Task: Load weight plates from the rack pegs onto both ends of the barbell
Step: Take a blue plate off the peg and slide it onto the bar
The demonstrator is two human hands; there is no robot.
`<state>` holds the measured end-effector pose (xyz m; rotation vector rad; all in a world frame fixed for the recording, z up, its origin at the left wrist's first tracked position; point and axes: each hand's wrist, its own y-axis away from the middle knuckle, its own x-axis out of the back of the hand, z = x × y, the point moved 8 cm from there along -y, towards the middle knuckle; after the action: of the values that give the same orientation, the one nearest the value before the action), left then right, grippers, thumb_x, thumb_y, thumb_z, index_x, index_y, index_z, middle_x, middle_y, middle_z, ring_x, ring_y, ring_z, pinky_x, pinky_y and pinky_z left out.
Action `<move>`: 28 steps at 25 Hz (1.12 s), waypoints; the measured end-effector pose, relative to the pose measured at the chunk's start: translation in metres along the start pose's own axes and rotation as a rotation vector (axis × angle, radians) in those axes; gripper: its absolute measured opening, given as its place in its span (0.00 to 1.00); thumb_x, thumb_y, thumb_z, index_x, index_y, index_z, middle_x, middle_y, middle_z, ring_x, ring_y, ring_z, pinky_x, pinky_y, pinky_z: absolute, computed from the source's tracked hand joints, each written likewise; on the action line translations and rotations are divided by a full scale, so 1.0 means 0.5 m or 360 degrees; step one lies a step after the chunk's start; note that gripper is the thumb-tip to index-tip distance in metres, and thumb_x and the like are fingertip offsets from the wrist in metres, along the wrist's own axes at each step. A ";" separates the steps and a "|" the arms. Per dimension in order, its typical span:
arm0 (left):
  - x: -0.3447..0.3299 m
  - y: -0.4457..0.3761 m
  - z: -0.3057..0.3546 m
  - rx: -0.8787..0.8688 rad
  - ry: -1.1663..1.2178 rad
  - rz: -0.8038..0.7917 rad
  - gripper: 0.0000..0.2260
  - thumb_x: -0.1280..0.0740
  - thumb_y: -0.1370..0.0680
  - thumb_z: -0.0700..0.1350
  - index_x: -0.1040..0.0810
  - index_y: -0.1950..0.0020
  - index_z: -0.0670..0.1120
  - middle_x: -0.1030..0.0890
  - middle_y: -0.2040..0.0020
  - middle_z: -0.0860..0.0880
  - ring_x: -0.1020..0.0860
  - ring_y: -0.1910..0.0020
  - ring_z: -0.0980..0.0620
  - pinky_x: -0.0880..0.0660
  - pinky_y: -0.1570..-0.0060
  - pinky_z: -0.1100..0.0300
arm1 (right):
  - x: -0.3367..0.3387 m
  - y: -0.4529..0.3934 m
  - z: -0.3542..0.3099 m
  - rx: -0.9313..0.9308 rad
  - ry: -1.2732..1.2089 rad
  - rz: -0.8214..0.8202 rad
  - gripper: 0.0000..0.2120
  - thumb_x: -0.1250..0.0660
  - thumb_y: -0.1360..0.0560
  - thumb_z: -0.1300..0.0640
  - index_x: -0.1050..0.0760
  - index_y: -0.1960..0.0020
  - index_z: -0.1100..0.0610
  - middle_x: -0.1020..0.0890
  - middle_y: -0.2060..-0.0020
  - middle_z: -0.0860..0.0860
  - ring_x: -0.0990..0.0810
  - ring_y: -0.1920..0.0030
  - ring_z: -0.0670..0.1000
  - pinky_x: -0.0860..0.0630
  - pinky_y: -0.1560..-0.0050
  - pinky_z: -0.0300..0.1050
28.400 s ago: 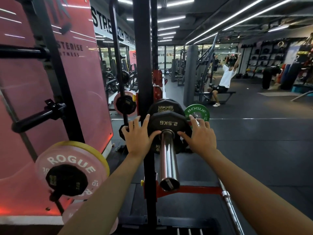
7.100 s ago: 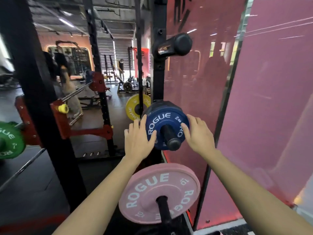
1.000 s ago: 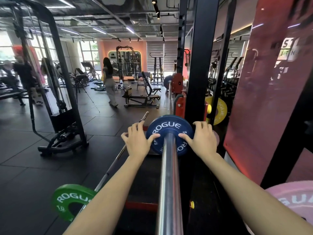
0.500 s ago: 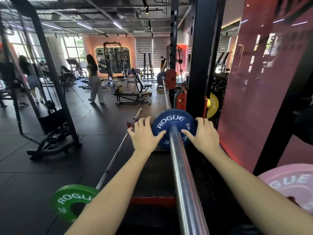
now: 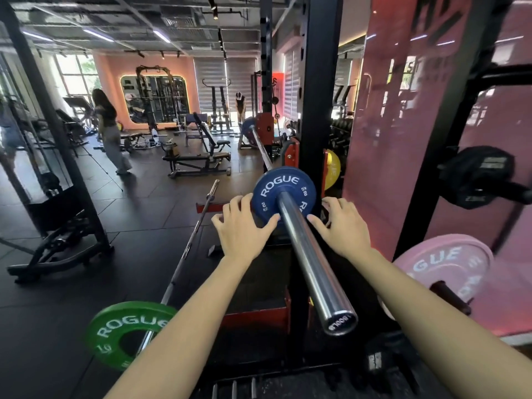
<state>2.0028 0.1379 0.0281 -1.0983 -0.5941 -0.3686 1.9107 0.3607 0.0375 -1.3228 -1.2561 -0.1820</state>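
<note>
The blue plate (image 5: 283, 194) is sitting far up the barbell sleeve (image 5: 312, 264), against the rack upright (image 5: 322, 82). Both hands are lying spread and flat, gripping nothing: the left hand (image 5: 243, 228) is touching the plate's rim at 8 o'clock, the right hand (image 5: 342, 226) at 4 o'clock. A pink plate (image 5: 443, 266) is hanging on a peg at 4 o'clock; a green plate (image 5: 126, 332) is resting at 7 o'clock.
</note>
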 end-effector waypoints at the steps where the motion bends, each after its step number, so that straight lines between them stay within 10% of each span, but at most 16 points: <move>1: 0.021 0.012 0.007 -0.0001 0.0002 0.0007 0.35 0.42 0.29 0.74 0.30 0.31 0.52 0.26 0.34 0.51 0.29 0.37 0.49 0.36 0.41 0.45 | 0.020 0.015 -0.004 -0.0004 -0.0016 0.0016 0.28 0.40 0.23 0.36 0.31 0.33 0.54 0.24 0.42 0.52 0.28 0.40 0.54 0.26 0.49 0.50; 18: 0.319 0.297 0.209 -0.0125 0.0011 0.0005 0.33 0.45 0.26 0.72 0.28 0.33 0.51 0.25 0.37 0.51 0.30 0.38 0.49 0.36 0.41 0.47 | 0.321 0.363 0.019 0.0000 -0.0127 0.0164 0.23 0.37 0.24 0.39 0.29 0.36 0.52 0.22 0.43 0.54 0.27 0.43 0.57 0.28 0.49 0.52; 28: 0.292 0.392 0.581 -0.0648 0.0285 -0.0255 0.33 0.45 0.26 0.71 0.29 0.30 0.51 0.27 0.35 0.50 0.31 0.36 0.47 0.35 0.39 0.47 | 0.569 0.517 0.252 -0.0424 0.0324 0.0329 0.31 0.39 0.24 0.37 0.33 0.28 0.55 0.24 0.38 0.56 0.29 0.41 0.60 0.29 0.46 0.54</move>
<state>2.1498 0.4850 0.0713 -1.3919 -0.4580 -0.7428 2.1373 0.6950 0.0625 -1.6098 -0.9392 -0.3373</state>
